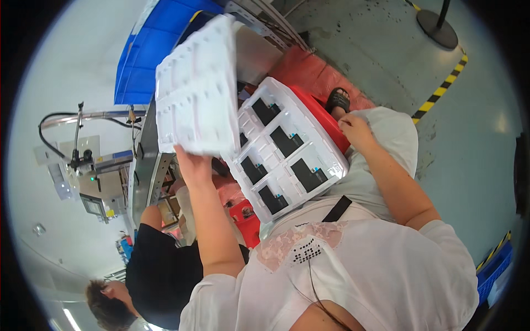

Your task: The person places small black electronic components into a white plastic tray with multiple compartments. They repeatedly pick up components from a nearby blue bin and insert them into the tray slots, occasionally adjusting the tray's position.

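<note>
The empty white tray (196,94) is being held up by its lower edge in the left hand (192,165), whose grip is clamped on it, above and left of a clear tray (287,149) of black parts lying on the lap. The right hand (356,129) is resting, fingers loosely curled on nothing, just beside that tray's far edge and a red crate (326,118). Another person in a black top (157,276) is sitting nearby.

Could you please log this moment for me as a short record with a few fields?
left hand: holds up an empty white moulded tray by its lower edge
right hand: rests on the knee, beside the red crate
tray on lap: clear, its pockets holding black flat parts
nearby: a person in a black top
</note>
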A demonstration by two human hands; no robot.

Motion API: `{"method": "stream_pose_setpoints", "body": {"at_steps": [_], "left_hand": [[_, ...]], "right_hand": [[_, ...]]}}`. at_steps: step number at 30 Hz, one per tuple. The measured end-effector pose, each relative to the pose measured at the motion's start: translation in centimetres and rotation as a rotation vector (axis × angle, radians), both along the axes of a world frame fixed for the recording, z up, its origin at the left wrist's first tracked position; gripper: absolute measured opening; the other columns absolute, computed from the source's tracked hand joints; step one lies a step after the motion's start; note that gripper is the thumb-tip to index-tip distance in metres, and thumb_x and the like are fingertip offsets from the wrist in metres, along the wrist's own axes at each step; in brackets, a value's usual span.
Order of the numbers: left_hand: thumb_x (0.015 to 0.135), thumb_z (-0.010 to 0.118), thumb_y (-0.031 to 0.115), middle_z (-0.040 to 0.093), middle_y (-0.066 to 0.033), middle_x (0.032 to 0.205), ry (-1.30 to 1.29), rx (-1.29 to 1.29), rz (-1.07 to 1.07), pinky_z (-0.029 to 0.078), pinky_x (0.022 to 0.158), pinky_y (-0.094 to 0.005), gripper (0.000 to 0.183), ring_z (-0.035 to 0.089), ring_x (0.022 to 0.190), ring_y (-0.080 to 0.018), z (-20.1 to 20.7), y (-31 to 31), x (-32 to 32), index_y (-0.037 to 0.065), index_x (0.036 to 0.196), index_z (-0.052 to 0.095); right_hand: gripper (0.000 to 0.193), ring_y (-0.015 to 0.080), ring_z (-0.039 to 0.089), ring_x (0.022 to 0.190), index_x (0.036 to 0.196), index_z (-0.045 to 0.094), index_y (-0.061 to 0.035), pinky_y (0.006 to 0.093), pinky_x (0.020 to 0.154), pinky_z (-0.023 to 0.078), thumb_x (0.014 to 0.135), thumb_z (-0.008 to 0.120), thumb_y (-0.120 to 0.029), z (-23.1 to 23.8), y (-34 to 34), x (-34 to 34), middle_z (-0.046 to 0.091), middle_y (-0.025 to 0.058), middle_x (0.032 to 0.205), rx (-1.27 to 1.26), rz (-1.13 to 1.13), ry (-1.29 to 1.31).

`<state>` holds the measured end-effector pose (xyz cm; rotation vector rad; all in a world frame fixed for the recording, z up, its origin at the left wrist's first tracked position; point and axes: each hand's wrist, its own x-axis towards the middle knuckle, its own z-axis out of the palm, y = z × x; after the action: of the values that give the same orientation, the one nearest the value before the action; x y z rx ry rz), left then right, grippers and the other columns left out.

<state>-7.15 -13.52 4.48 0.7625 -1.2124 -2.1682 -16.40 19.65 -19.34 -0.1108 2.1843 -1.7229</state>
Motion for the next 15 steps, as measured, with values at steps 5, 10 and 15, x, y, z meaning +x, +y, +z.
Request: {"method": "stream_pose_setpoints", "body": {"at_steps": [5, 10, 15], "left_hand": [[0.096, 0.049, 0.034, 0.050, -0.0134, 0.134, -0.297, -0.081, -0.085, 0.040, 0.103, -0.0396, 0.053, 0.049, 0.122, -0.0274, -3.3, -2.0, 12.8, 0.000, 0.136, 0.040], [0.096, 0.051, 0.035, 0.060, -0.0118, 0.118, -0.643, -0.300, -0.206, 0.044, 0.094, -0.0336, 0.049, 0.057, 0.107, -0.0213, -7.8, -2.5, 15.5, -0.002, 0.127, 0.050], [0.095, 0.054, 0.033, 0.062, -0.0096, 0.110, -0.588, -0.450, -0.235, 0.045, 0.084, -0.0294, 0.046, 0.058, 0.095, -0.0166, -13.6, -2.7, 13.2, -0.005, 0.122, 0.053]], "right_hand": [[0.017, 0.0072, 0.052, 0.062, 0.094, 0.062, 0.0005, 0.0205, 0.052, 0.042, 0.092, 0.055, -0.015, 1.0, -0.3, 0.0, 0.058, 0.0015, 0.074, -0.252, -0.130, -0.157], [0.026, 0.0143, 0.057, 0.072, 0.100, 0.062, 0.0017, 0.0259, 0.064, 0.046, 0.091, 0.057, -0.023, 3.7, -1.7, 0.8, 0.062, 0.0069, 0.083, -0.154, -0.082, 0.050], [0.045, 0.0299, 0.061, 0.091, 0.105, 0.062, 0.0028, 0.0373, 0.082, 0.046, 0.090, 0.056, -0.039, 8.7, -5.8, 2.7, 0.064, 0.0192, 0.095, 0.085, 0.132, 0.359]]}}
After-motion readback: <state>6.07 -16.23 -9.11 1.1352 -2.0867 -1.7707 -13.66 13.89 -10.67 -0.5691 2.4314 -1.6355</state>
